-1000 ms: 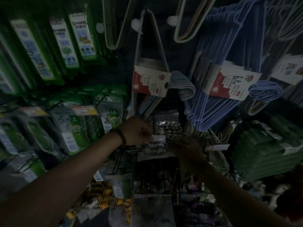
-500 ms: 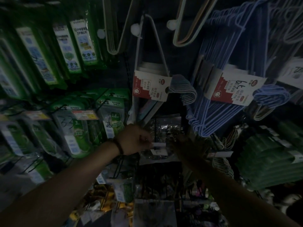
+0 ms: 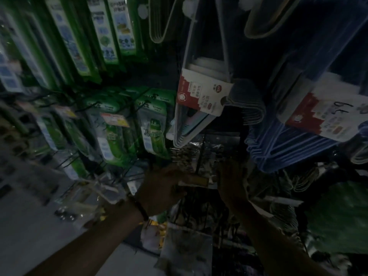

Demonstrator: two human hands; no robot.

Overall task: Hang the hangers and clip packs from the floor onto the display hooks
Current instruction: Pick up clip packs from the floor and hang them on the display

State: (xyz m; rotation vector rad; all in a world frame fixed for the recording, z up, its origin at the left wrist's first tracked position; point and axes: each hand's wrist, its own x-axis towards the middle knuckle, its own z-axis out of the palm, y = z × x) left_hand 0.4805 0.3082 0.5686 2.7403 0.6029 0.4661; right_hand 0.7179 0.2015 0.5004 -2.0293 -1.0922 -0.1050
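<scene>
This is a shop, seen at a dim display wall. Wire hooks (image 3: 143, 96) carry rows of green packs (image 3: 153, 134) with a printed price tag (image 3: 115, 119) at the front. Bundled hangers (image 3: 282, 150) hang in card sleeves (image 3: 201, 92), one with a handwritten number (image 3: 341, 105). Clear clip packs (image 3: 189, 154) hang below them.

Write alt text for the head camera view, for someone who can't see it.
In a dim shop, the left hand grips a clear clip pack, right hand beside it. Blue hangers hang upper right, green packs left.
</scene>
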